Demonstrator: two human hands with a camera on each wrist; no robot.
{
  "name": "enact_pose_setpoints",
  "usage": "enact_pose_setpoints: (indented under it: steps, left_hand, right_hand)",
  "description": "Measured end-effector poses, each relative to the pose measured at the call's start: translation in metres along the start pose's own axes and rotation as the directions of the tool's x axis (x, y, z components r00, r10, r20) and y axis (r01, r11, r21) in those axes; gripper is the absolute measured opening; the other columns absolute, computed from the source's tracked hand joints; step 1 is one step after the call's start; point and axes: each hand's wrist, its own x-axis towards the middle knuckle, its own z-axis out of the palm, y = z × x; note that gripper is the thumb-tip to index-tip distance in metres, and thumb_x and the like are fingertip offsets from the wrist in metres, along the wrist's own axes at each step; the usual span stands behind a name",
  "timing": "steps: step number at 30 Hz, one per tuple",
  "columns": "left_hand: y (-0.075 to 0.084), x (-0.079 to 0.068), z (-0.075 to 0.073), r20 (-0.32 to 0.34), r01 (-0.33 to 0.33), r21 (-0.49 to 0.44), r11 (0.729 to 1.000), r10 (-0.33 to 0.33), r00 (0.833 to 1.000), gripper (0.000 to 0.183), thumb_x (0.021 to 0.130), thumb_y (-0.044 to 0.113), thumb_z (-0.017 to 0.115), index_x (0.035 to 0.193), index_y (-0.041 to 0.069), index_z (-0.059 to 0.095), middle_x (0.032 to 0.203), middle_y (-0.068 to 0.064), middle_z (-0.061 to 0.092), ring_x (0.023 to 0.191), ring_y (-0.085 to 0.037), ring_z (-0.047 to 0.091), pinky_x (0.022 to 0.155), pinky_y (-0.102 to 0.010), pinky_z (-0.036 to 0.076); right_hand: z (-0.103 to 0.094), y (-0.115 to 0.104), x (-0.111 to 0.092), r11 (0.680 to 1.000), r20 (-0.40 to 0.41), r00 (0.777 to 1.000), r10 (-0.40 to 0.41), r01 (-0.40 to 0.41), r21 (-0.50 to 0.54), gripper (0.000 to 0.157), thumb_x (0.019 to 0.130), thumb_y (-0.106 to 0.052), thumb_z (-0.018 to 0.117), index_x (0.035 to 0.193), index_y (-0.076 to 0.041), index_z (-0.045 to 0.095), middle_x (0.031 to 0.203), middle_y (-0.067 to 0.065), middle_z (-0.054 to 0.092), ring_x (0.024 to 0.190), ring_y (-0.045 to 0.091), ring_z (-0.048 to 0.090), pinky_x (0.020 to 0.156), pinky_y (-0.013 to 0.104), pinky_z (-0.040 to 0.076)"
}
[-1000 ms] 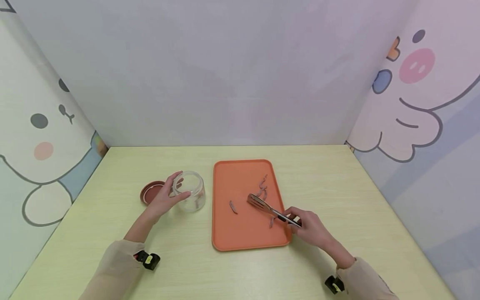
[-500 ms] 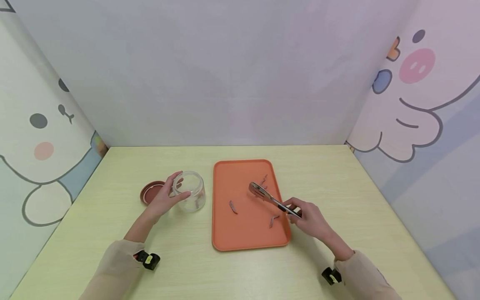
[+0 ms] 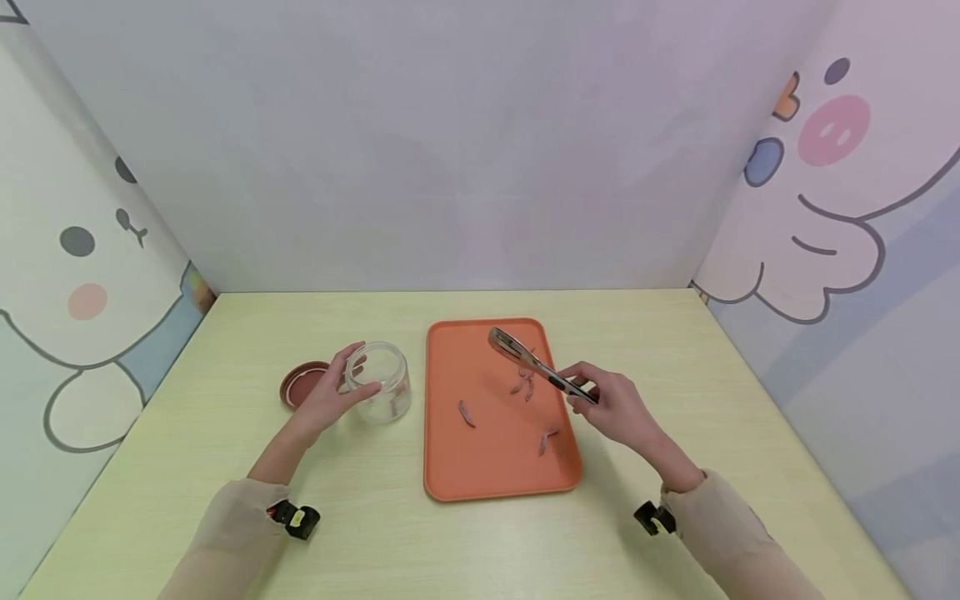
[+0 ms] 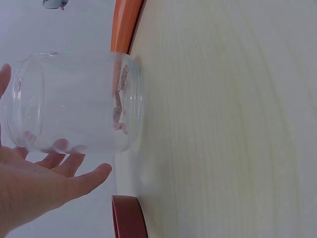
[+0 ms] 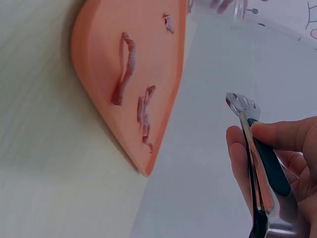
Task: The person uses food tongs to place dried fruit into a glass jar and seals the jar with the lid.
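Observation:
My left hand holds a clear jar, thumb on one side and fingers on the other. Several reddish-brown worm-like strips lie in the bottom of the jar. My right hand grips metal tongs with dark grips, raised over the far half of the orange tray. The right wrist view shows no strip at the tips of the tongs. On the tray lie several more ridged strips, one alone at left, others at the right side.
A dark red round lid lies on the table left of the jar, partly behind my left hand. The pale wood table ends at a plain grey backdrop. Printed cartoon cloth hangs at both sides.
My right hand has lifted the tongs up off the tray and moved them farther away. The strips beneath show again. My left hand and the jar have stayed still.

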Motion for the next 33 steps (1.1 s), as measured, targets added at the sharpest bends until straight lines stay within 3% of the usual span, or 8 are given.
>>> enact_pose_setpoints:
  steps: [7, 13, 23, 33]
  left_hand:
    - [0.0, 0.0, 0.0, 0.001, -0.006, -0.008, 1.0, 0.006, 1.0, 0.077, 0.084, 0.029, 0.061, 0.141, 0.014, 0.012, 0.139, -0.021, 0.022, 0.127, -0.036, 0.016, 0.096, -0.053, 0.022]
    - [0.0, 0.0, 0.0, 0.003, -0.011, -0.018, 1.0, 0.011, 1.0, 0.077, 0.083, 0.028, 0.061, 0.14, 0.013, 0.012, 0.139, -0.021, 0.022, 0.127, -0.036, 0.016, 0.096, -0.052, 0.021]
    - [0.001, -0.001, 0.0, 0.003, -0.003, -0.013, 1.0, 0.003, 1.0, 0.078, 0.083, 0.028, 0.061, 0.141, 0.013, 0.011, 0.139, -0.021, 0.022, 0.127, -0.036, 0.016, 0.096, -0.053, 0.021]
    - [0.0, 0.001, 0.001, -0.013, 0.008, 0.005, 1.0, -0.008, 1.0, 0.079, 0.082, 0.031, 0.063, 0.14, 0.013, 0.013, 0.138, -0.021, 0.024, 0.127, -0.037, 0.017, 0.096, -0.054, 0.02]
  right_hand:
    - [-0.004, -0.018, 0.015, 0.999, -0.008, 0.999, -0.04, 0.04, -0.018, 0.029, 0.08, 0.002, 0.06, 0.105, -0.013, 0.059, 0.079, 0.004, 0.058, 0.038, 0.006, 0.04, 0.036, 0.023, 0.032]
    - [-0.001, -0.032, 0.025, 0.996, -0.007, 0.996, -0.089, 0.089, -0.008, 0.029, 0.08, 0.004, 0.058, 0.104, -0.012, 0.059, 0.081, 0.004, 0.059, 0.041, 0.005, 0.044, 0.038, 0.023, 0.035]
    - [0.014, -0.047, 0.034, 0.989, 0.03, 0.989, -0.145, 0.144, 0.038, 0.031, 0.079, 0.007, 0.057, 0.105, -0.011, 0.059, 0.081, -0.004, 0.06, 0.053, 0.003, 0.053, 0.039, 0.022, 0.037]
    - [0.033, -0.061, 0.041, 0.977, 0.035, 0.977, -0.212, 0.211, 0.022, 0.028, 0.078, 0.004, 0.06, 0.102, -0.011, 0.06, 0.081, -0.004, 0.06, 0.047, 0.004, 0.045, 0.04, 0.021, 0.033]
